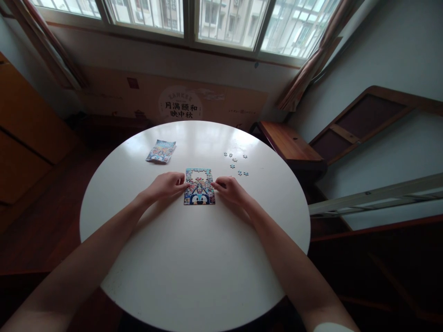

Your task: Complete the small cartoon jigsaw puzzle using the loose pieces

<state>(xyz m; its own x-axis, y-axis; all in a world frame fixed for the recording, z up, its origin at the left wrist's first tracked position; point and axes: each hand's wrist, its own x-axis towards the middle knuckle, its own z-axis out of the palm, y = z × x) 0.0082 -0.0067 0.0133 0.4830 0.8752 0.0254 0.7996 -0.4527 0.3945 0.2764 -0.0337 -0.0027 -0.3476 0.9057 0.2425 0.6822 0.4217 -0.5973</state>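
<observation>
A small, mostly assembled jigsaw puzzle [200, 196] lies flat on the round white table [194, 258]. Its lower part shows a blue-and-white cartoon face, and white shows through an opening near its top. My left hand [168, 184], fingers curled, pinches at the puzzle's left edge. At the opposite edge my right hand [231, 189] is likewise closed, thumb and fingertips against the side. Beyond my right hand several loose puzzle pieces [232, 166] lie scattered on the tabletop.
A colourful printed packet [161, 151] lies at the table's back left. To the right stand a wooden bench [287, 140] and a leaning wooden frame [367, 115]. A large printed cardboard panel [121, 94] is behind the table, under the windows.
</observation>
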